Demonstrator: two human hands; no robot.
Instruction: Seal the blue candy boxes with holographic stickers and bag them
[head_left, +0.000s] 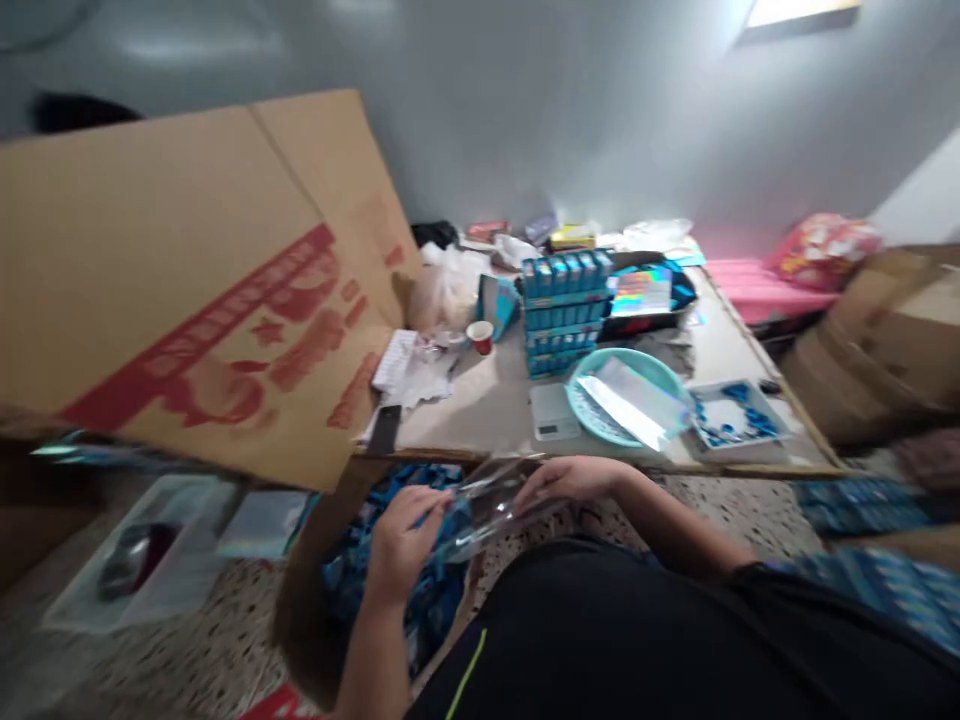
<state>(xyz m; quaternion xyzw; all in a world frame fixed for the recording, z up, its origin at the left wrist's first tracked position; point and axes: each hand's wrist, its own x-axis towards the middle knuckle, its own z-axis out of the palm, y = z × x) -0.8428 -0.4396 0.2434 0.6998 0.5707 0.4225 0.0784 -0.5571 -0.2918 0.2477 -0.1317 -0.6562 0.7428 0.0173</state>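
A clear plastic bag [486,508] stretches between my two hands, in front of my body. My left hand [407,538] is closed, pinching the bag's left edge between thumb and fingers. At the other side my right hand [574,480] grips the bag with bent fingers; whether some fingertips are inside it, I cannot tell. Below the left hand stands an open cardboard box [300,600] holding many small blue packets [352,560]. Part of these packets is hidden behind my left hand and forearm.
On the table [480,400] stand stacked blue boxes [566,310], a turquoise basin [577,400], a white scale [553,412], a tray of blue pieces [772,420] and a paper cup [481,337]. A large cardboard sheet [187,230] leans at left. A plastic bin [180,510] lies lower left.
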